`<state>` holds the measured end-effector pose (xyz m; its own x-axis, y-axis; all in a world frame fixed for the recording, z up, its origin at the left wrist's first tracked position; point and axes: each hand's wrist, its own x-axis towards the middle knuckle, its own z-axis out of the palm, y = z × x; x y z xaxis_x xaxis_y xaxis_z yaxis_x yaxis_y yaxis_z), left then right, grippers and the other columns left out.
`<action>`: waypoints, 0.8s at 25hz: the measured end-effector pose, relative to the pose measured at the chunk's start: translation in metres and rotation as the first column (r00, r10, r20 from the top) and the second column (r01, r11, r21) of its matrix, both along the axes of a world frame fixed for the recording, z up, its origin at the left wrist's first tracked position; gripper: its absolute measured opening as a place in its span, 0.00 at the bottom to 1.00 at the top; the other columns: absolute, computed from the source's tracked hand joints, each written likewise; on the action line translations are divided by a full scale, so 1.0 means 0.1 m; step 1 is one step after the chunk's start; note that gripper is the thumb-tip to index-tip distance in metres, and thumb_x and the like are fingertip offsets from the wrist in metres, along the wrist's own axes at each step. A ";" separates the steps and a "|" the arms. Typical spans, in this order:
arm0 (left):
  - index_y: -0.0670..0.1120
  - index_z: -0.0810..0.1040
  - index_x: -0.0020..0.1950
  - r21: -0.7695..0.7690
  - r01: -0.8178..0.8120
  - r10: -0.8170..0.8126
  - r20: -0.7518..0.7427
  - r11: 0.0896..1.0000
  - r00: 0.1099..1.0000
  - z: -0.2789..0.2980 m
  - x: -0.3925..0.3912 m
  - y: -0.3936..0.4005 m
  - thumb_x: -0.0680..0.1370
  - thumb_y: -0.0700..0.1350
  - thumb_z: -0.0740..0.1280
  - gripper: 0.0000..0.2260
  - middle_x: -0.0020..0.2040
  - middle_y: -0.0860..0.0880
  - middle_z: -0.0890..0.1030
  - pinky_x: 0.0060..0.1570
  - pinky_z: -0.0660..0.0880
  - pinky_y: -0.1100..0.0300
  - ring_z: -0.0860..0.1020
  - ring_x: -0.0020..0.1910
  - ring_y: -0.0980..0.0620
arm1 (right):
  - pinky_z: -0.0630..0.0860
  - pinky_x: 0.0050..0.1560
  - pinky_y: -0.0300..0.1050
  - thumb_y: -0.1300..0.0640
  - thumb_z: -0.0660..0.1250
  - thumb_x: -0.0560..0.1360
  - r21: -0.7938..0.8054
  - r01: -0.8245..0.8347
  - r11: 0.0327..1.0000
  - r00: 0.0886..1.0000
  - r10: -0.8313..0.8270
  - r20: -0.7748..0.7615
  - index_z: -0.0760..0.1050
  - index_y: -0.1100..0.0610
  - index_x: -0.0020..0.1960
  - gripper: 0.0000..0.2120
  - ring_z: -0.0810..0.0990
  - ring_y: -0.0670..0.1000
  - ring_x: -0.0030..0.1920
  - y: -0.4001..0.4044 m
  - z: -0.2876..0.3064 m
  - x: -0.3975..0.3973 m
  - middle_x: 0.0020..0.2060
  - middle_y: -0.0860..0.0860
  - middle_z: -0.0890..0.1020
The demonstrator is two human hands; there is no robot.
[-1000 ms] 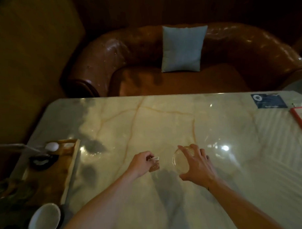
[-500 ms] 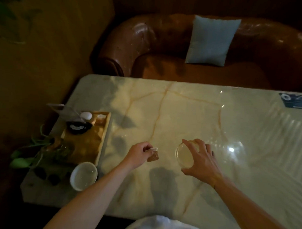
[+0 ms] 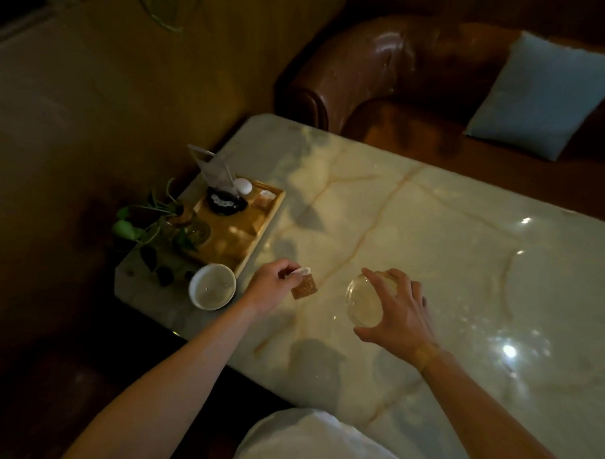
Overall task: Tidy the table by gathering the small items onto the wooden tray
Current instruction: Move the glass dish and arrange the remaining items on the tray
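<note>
A brown leather sofa [image 3: 385, 67] curves behind the pale veined marble tabletop [image 3: 431, 234], a light blue cushion [image 3: 545, 97] propped on its seat. A leafy green plant [image 3: 150, 227] in a glass vase stands at the tabletop's left corner.

1. The worktop [image 3: 431, 234] is pale glossy marble with amber veins, crossing the frame from centre-left to the right edge.
2. A wooden tray [image 3: 256, 243] lies at its left end.
3. A white bowl [image 3: 212, 287] stands just below the tray.
4. A leafy plant in glass [image 3: 177, 230] sits at the tray's left side.
</note>
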<state>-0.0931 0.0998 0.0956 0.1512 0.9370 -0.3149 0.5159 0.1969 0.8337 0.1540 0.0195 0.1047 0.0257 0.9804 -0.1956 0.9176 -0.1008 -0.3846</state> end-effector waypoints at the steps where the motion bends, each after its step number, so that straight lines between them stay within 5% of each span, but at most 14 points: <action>1: 0.45 0.81 0.50 -0.001 -0.030 0.030 0.009 1.000 1.000 0.00 -0.02 -0.01 0.77 0.48 0.70 0.08 0.46 0.48 0.83 0.44 0.74 0.64 0.79 0.46 0.51 | 0.67 0.64 0.54 0.36 0.75 0.53 0.015 -0.017 1.000 1.000 0.017 -0.009 0.55 0.35 0.73 0.52 0.61 0.56 0.64 0.03 0.01 -0.03 0.69 0.50 0.61; 7: 0.48 0.81 0.50 -0.027 -0.124 0.125 0.045 0.992 0.991 0.09 -0.18 -0.01 0.77 0.48 0.70 0.06 0.47 0.50 0.83 0.49 0.76 0.58 0.80 0.48 0.52 | 0.67 0.64 0.55 0.36 0.74 0.53 0.065 -0.123 0.990 0.992 0.124 -0.015 0.54 0.34 0.72 0.52 0.62 0.57 0.63 0.20 0.04 -0.19 0.68 0.51 0.61; 10: 0.51 0.80 0.49 -0.031 -0.121 0.121 0.007 0.992 0.993 0.16 -0.33 0.09 0.77 0.48 0.69 0.03 0.46 0.54 0.82 0.45 0.75 0.64 0.78 0.47 0.58 | 0.68 0.64 0.56 0.35 0.73 0.52 0.084 -0.139 0.987 0.989 0.142 -0.030 0.54 0.34 0.73 0.52 0.63 0.58 0.63 0.30 0.04 -0.32 0.68 0.51 0.62; 20: 0.48 0.79 0.54 0.026 0.070 -0.068 -0.087 0.997 0.994 0.29 -1.08 0.75 0.79 0.47 0.66 0.07 0.49 0.52 0.81 0.47 0.76 0.61 0.79 0.49 0.55 | 0.66 0.65 0.55 0.33 0.71 0.54 0.068 -0.066 0.995 0.996 0.070 -0.052 0.53 0.34 0.73 0.51 0.62 0.58 0.64 0.77 -0.06 -1.10 0.68 0.51 0.61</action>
<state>-0.2010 0.1745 0.1242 0.1895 0.9342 -0.3024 0.5976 0.1346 0.7904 0.0439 0.0967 0.0985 -0.0502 0.9903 -0.1294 0.8990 -0.0116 -0.4379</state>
